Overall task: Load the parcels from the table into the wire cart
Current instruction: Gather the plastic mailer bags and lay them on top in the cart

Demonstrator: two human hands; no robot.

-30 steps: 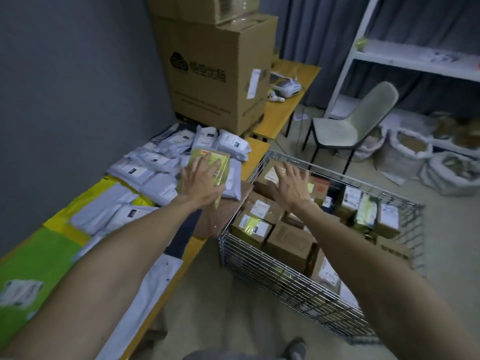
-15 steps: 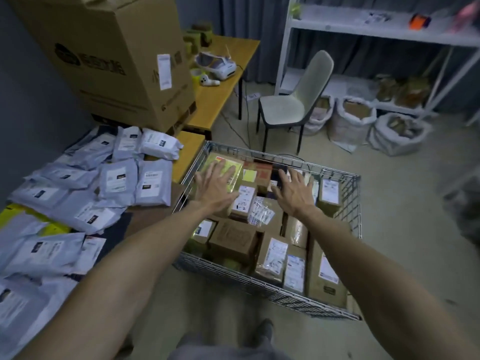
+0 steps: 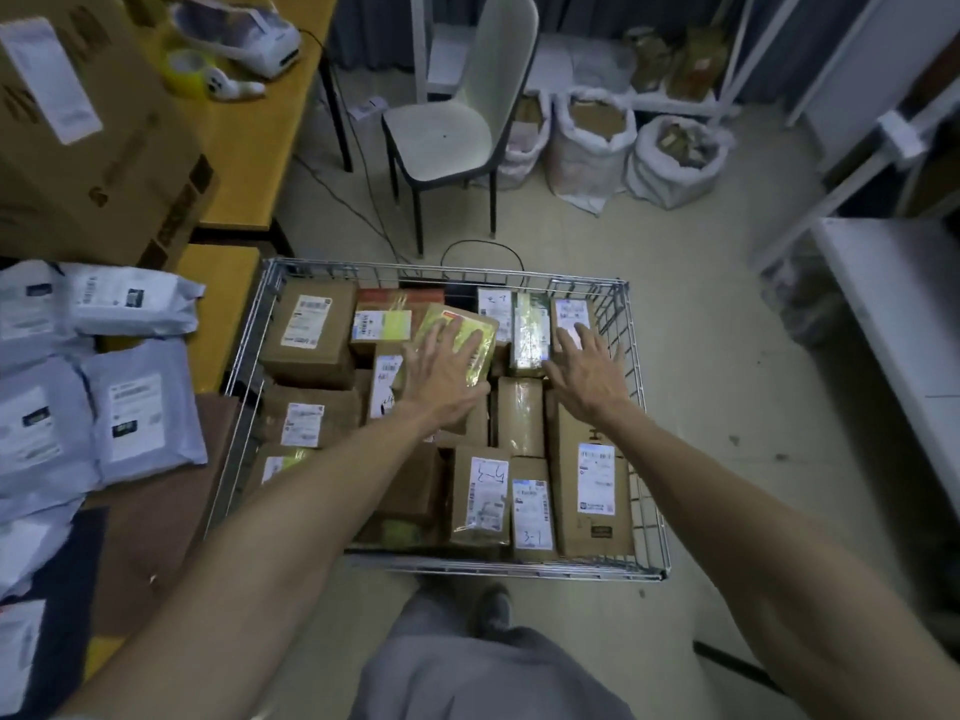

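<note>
Yellow parcel [image 3: 457,332] lies tilted on boxes near the cart's [image 3: 498,570] far edge. My left hand [image 3: 447,371] is flat on it, fingers spread. Right hand [image 3: 587,371] is spread over the far right corner; contact unclear.

Risk: the parcel slides off its uneven perch when released.

Lower layers hidden; table mailers [image 3: 140,407] cut off left.

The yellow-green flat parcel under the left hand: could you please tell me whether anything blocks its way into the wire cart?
Nothing visible does. The yellow-green flat parcel already lies inside the wire cart, tilted on top of brown cardboard boxes, with the left hand flat on it. The boxes beneath keep it from sitting lower.
</note>
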